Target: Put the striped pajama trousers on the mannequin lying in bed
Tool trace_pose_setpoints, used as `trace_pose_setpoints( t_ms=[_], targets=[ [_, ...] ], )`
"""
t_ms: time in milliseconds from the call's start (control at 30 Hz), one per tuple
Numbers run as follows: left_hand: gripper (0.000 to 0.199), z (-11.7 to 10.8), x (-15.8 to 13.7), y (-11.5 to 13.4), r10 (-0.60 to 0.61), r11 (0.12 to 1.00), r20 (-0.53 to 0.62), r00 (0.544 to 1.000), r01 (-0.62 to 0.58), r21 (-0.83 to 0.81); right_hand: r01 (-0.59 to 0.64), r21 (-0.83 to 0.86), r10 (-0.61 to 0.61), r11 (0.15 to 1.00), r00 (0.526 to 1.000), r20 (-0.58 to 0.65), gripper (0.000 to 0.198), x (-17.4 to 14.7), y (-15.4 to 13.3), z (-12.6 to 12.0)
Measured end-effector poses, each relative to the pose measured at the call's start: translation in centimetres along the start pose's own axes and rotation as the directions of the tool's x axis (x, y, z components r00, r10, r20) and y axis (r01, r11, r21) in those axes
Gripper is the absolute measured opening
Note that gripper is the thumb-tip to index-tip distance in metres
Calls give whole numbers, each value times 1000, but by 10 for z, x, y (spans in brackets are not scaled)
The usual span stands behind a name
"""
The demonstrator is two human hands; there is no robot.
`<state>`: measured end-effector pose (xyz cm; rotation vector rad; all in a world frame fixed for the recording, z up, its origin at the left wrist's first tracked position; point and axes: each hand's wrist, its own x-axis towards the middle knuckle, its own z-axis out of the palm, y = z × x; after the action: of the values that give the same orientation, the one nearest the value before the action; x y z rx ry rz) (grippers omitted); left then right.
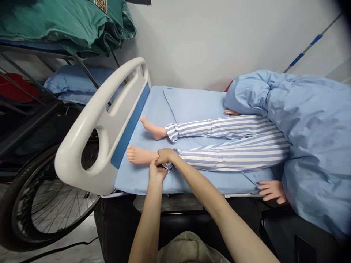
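A manikin in blue-and-white striped trousers (225,159) lies on a bed, its bare feet toward the footboard. My right hand (166,155) wraps over the ankle of the near foot (141,155), just at the trouser cuff. Directly below it, my left hand (157,171) grips the same ankle from the near side, thumb up and fingers partly under the leg. The two hands touch or nearly touch. Beyond them the far foot (153,128) rests on the sheet, its cuff (172,132) gathered at the ankle.
The pale footboard (105,128) rises at the left. A bunched blue quilt (309,128) covers the manikin's upper body; one manikin hand (272,191) sticks out at the near edge. A wheel (52,204) stands left of the bed, below a rack with green bundles (68,22).
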<state>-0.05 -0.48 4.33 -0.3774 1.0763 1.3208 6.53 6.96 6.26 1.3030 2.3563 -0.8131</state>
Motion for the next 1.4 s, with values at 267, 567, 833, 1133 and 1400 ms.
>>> trace_pose_setpoints(
  t_ms=[267, 567, 833, 1133, 1400],
  targets=[
    [14, -21, 3, -11, 63, 998, 133, 989, -60, -24, 1, -133, -45, 991, 944, -326, 46, -19, -9, 26],
    [12, -58, 2, -18, 225, 963, 177, 958, -246, 106, -30, -148, -26, 989, 932, -362, 46, -31, -18, 29],
    [43, -88, -16, 55, 682, 652, 97, 725, -662, 369, 39, -18, -43, 999, 954, -296, 64, -27, -10, 20],
    [28, -6, -31, 135, 870, 62, 408, 277, -883, 466, 34, 315, 209, 948, 682, -701, 47, -9, 11, -6],
    [63, 112, -4, 151, 438, -484, 816, 377, -666, 567, -175, -19, 118, 984, 739, -663, 28, 53, 39, -48]
  ],
)
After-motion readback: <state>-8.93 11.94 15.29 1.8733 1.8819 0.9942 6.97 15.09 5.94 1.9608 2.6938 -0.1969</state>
